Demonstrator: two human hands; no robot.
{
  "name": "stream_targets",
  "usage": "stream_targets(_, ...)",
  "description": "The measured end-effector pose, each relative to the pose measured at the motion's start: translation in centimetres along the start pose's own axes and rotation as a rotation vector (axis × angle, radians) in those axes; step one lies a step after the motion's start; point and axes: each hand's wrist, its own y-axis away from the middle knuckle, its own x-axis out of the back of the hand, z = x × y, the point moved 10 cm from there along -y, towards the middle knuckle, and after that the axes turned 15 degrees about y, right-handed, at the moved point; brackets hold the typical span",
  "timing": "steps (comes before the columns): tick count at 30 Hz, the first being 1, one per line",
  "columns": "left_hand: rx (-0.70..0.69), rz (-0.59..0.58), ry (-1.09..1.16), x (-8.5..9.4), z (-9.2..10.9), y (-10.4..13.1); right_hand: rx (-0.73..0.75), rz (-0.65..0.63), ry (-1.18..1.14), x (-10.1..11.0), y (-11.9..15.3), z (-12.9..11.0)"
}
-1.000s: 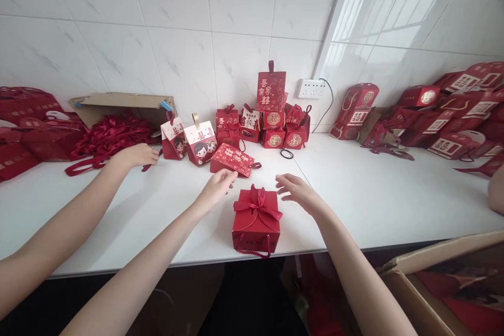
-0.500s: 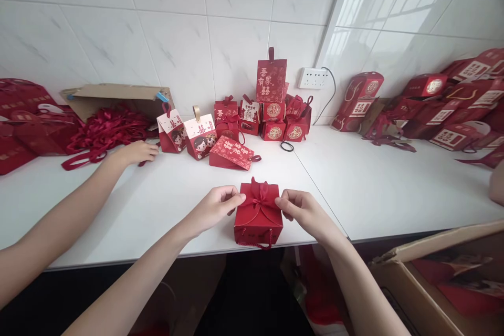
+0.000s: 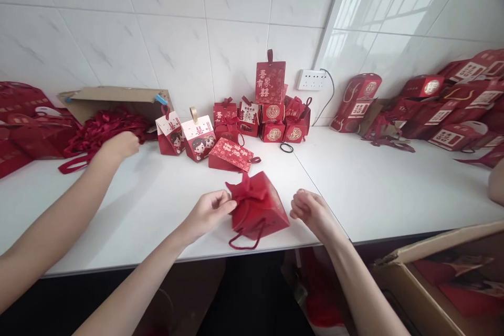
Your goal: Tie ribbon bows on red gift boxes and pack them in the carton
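A red gift box point(image 3: 270, 207) leans tilted near the front edge of the white table, its lid turned toward the left. A red ribbon bow point(image 3: 249, 190) sits on the lid, and a red cord handle point(image 3: 258, 241) hangs down in front. My left hand point(image 3: 212, 211) is closed in a pinch at the left end of the bow, touching the ribbon at the box's left side. Off the box's right side, my right hand point(image 3: 313, 212) hovers with curled fingers and shows nothing in them.
Another person's hand point(image 3: 122, 146) reaches in from the left beside a heap of red ribbons point(image 3: 114, 126) in a cardboard box. Several finished gift boxes point(image 3: 273, 128) stand by the wall. More red boxes point(image 3: 449, 110) are piled right, and an open carton point(image 3: 409, 283) sits below.
The gift box has gone from flat to tilted, its lid tipping left. My right hand has let go of the ribbon and moved right. The other person's hand has moved left.
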Motion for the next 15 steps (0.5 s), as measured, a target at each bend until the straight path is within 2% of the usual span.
stream_targets(2, 0.016, -0.070, -0.020, -1.5, 0.4, 0.0, 0.067, 0.019, 0.136, -0.6, 0.6, -1.2)
stream_targets(4, 0.035, -0.079, -0.022, -2.4, 0.8, -0.2, 0.104, 0.082, 0.267, -0.7, 1.3, -2.4)
stream_targets(10, 0.171, -0.107, -0.004, -3.5, -0.3, -0.4, 0.027, 0.143, 0.680, -0.5, 2.4, -4.0)
stream_targets(12, 0.133, -0.090, -0.079, -3.6, 0.0, -0.5, 0.028, 0.157, 0.734, -0.6, 2.6, -4.4)
stream_targets(15, 0.076, -0.057, -0.121, -3.7, 0.4, -0.7, 0.039, 0.120, 0.700, -1.3, 2.3, -4.5)
